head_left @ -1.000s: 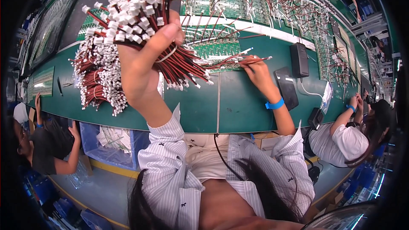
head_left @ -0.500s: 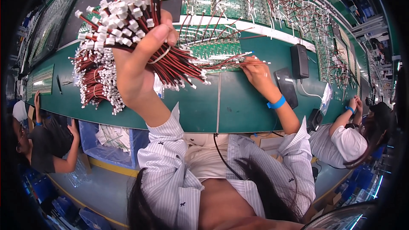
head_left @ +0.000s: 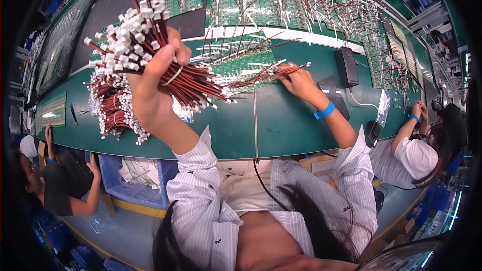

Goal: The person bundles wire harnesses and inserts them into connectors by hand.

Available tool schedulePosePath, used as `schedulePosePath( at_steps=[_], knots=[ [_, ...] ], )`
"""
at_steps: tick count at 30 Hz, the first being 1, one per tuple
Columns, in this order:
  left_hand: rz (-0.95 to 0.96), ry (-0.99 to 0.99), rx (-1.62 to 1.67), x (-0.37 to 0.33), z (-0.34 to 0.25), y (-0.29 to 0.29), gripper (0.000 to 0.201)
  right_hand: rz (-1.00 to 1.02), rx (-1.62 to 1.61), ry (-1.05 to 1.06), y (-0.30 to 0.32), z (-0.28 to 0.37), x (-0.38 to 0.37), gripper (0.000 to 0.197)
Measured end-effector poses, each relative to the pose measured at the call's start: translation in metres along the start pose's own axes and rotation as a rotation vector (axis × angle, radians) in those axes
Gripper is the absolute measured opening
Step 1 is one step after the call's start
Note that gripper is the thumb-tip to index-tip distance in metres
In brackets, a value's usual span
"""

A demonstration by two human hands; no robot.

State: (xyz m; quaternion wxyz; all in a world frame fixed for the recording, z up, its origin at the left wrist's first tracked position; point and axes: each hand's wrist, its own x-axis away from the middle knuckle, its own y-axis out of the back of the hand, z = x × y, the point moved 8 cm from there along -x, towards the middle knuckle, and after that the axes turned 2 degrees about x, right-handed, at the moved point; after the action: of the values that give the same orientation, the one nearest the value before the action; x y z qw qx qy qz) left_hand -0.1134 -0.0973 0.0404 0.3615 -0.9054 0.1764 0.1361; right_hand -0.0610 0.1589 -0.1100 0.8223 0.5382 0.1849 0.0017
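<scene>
Green matting covers the long table we work at, with rows of green circuit boards laid out ahead and a dark tray of more boards farther back. Our left hand is raised above the table, fingers wrapped tight around a thick bundle of red wires with white plugs fanned out at the top; held up like this, the bundle seems to serve as ready stock, kept clear of the boards. Our right hand rests on the table, fingers pinching 1 wire lead at the edge of the nearest board, where loose wire ends already splay out. Another heap of red wires lies on the mat to the left. Beside the right hand sit a black adapter and a dark pad. Other people sit at both ends of the table, in what looks like an assembly hall.
</scene>
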Motion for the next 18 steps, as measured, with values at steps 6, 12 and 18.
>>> schedulePosePath(
  at_steps=[6, 12, 18],
  knots=[
    [0.015, -0.021, -0.032, 0.0, -0.006, -0.002, 0.03, -0.143, -0.016, -0.031, -0.002, 0.003, 0.013, 0.014],
    [-0.025, -0.02, -0.073, 0.008, -0.016, 0.01, 0.021, -0.143, -0.434, -0.323, 0.0, -0.008, 0.029, 0.01],
    [0.049, 0.04, -0.035, 0.007, -0.017, 0.007, 0.022, 0.008, -1.242, -0.558, -0.036, -0.017, 0.052, 0.019]
  ],
)
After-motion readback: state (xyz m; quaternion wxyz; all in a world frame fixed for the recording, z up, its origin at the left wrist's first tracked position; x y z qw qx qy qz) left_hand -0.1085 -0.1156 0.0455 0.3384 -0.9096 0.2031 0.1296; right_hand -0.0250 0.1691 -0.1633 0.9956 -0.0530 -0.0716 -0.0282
